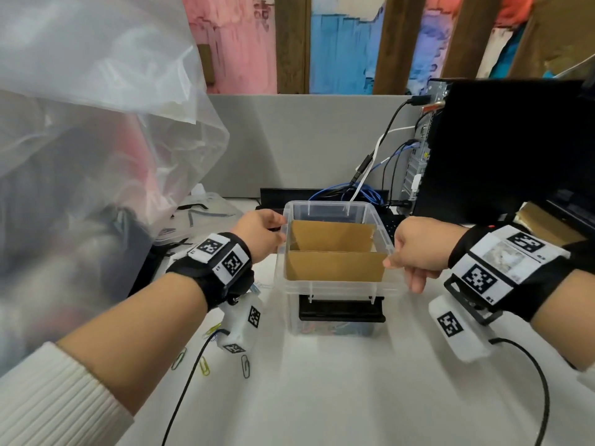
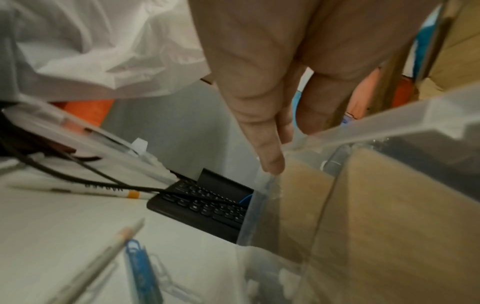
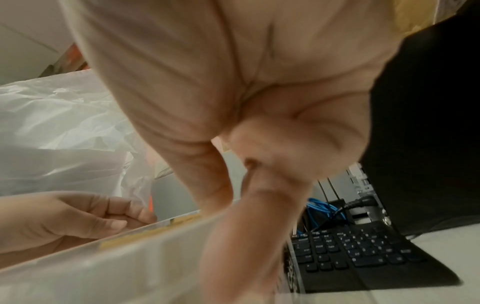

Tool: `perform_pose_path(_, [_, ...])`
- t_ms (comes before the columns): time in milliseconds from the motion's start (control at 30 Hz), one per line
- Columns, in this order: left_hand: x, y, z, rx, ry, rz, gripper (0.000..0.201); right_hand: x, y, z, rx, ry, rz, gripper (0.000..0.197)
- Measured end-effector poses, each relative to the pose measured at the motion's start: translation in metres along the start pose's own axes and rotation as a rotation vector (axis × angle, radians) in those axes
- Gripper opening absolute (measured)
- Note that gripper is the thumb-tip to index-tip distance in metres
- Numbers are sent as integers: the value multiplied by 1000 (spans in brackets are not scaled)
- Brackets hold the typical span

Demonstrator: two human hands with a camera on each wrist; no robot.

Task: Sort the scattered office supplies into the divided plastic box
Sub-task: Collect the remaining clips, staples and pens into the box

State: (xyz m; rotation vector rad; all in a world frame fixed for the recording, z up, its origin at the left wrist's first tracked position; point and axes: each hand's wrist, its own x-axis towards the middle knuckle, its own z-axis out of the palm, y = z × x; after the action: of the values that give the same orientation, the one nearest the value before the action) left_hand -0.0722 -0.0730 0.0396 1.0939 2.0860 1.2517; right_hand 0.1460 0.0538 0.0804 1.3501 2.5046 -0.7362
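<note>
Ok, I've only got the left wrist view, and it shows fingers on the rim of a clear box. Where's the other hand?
Observer: In the head view the right hand holds the opposite rim of the clear plastic box, with its fingers curled over the edge.
Operator: Any clips loose on the near side?
Observer: Yes. A silver wire paper clip, a yellow one and a green one lie on the white table below the left wrist.
Operator: Is anything in the box yet?
Observer: Small coloured items, likely clips, show through the front wall at the bottom.
</note>
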Motion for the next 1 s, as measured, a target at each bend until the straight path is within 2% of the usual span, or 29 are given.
perform_pose_path(67, [-5,-3,-3,75,22,27,18,-6,-5,0,-173,84,-24,33])
perform_pose_path(167, [-18,-15,-15,237,31,83,14,-20,-16,3,-399,338,-91,32])
perform_pose_path(267, [-34,-34,-39,411,30,75,10,-34,-33,11,-261,489,-250,24])
perform_pose_path(433, [-56,-65,-76,514,12,-41,9,-74,-86,40,39,644,-676,8])
perform_pose_path(500, [-64,-77,-88,576,30,-88,10,-86,-108,60,68,585,-794,8])
perform_pose_path(600, [-74,-95,-102,632,49,-165,9,-78,-127,95,-83,372,-855,4])
perform_pose_path(700, [-82,-109,-113,701,66,-243,12,-50,-137,130,-363,163,-749,5])
perform_pose_path(767, [-87,-119,-120,774,68,-270,15,-34,-140,147,-464,62,-669,6])
perform_pose_path(900, [-92,-134,-127,858,13,-358,16,-15,-142,163,-470,-70,-524,17])
perform_pose_path(1000, [-93,-137,-123,865,-24,-404,15,-3,-144,169,-450,-72,-487,34])
